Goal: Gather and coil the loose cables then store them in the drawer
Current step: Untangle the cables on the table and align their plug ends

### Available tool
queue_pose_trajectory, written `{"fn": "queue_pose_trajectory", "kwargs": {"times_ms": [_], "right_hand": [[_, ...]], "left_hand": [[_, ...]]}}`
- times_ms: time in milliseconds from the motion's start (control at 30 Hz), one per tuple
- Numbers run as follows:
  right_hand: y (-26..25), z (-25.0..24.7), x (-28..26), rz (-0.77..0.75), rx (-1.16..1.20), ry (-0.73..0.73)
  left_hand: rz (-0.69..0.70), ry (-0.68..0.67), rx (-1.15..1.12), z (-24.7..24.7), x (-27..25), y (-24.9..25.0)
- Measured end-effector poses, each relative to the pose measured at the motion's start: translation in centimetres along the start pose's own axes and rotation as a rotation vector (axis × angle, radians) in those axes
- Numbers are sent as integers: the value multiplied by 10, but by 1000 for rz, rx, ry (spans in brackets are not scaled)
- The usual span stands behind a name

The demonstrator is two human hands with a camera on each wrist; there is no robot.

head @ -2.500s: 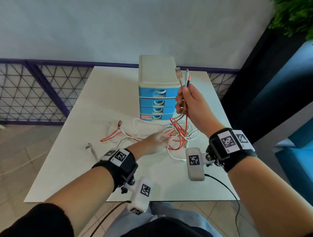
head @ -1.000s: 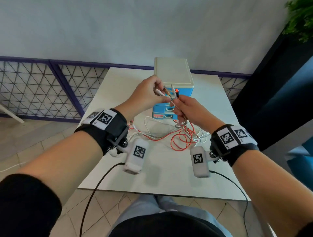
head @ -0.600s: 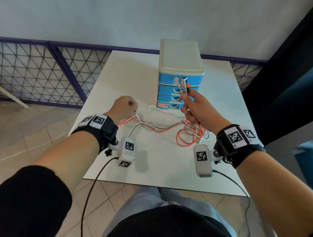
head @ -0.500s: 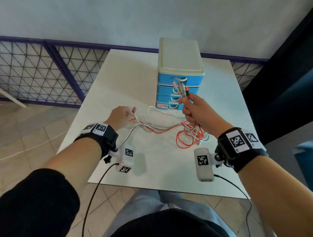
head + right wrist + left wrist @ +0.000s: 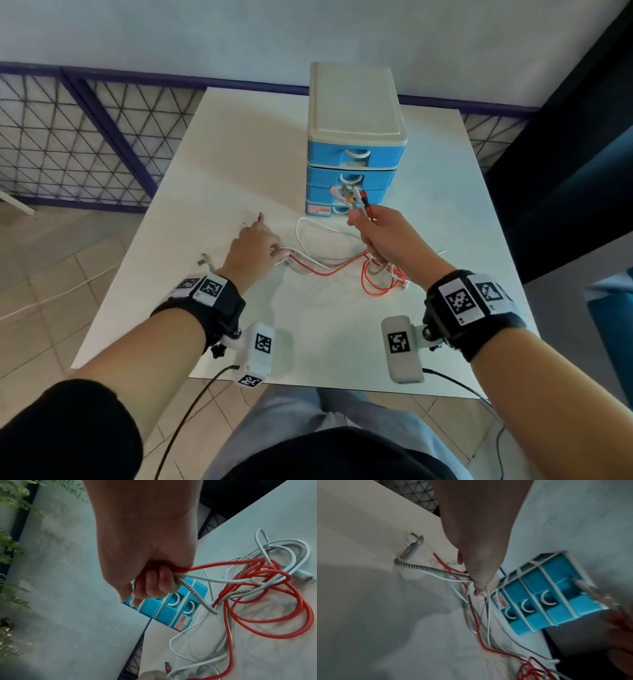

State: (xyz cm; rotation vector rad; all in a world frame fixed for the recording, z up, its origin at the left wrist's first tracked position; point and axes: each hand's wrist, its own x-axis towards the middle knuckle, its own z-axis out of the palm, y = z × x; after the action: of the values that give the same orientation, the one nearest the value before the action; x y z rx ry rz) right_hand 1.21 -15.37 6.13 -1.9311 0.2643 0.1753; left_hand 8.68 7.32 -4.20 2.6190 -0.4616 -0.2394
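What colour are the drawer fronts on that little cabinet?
Blue drawer fronts with white handles; the cabinet top is cream. Head view shows it best.

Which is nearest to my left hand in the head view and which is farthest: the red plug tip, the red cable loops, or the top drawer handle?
1. Red plug tip: just beyond the left hand, almost touching the fingers.
2. Red cable loops: off to the right, below the right hand.
3. Top drawer handle: farthest, high on the blue drawer unit at the back.
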Motion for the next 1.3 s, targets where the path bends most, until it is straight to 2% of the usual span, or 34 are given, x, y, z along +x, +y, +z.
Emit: {"fn": "queue_pose_trajectory", "kwargs": {"times_ms": [100, 233, 300, 433, 533, 600, 667, 767, 867, 967, 1067, 1200, 1300], "right_hand": [[-4, 2, 1, -27, 61, 9], [-18, 0, 0, -78, 141, -6], [-25, -1, -2, -104, 115, -19], [-26, 0, -2, -142, -9, 17], [-21, -3, -2, -109, -29, 37], [-20, -7, -3, -83, -25, 14], [-22, -11, -5, -75, -28, -53], [-25, -14, -6, -106, -84, -79], [-28, -16, -2, -158, -177, -51], [-27, -26, 5, -180, -271, 54], [-25, -39, 9, -175, -349, 124], [-27, -45, 14, -155, -408, 182], [-28, -47, 15, -150, -360, 185]], "left_hand": [[25, -114, -195, -19, -6, 20], [79, -218, -104, -30, -9, 35], [106, -232, -158, -33, -8, 46], [187, -131, -323, -41, -8, 87], [213, -49, -377, -48, -5, 108], [229, 16, -377, -56, -5, 113], [201, 42, -492, -62, -4, 112], [77, -84, -757, -72, -7, 110], [-22, -315, -955, -86, -9, 106], [-49, -541, -895, -96, -13, 88], [-39, -623, -896, -99, -16, 65], [12, -599, -652, -98, -22, 49], [-2, -519, -603, -94, -25, 40]]}}
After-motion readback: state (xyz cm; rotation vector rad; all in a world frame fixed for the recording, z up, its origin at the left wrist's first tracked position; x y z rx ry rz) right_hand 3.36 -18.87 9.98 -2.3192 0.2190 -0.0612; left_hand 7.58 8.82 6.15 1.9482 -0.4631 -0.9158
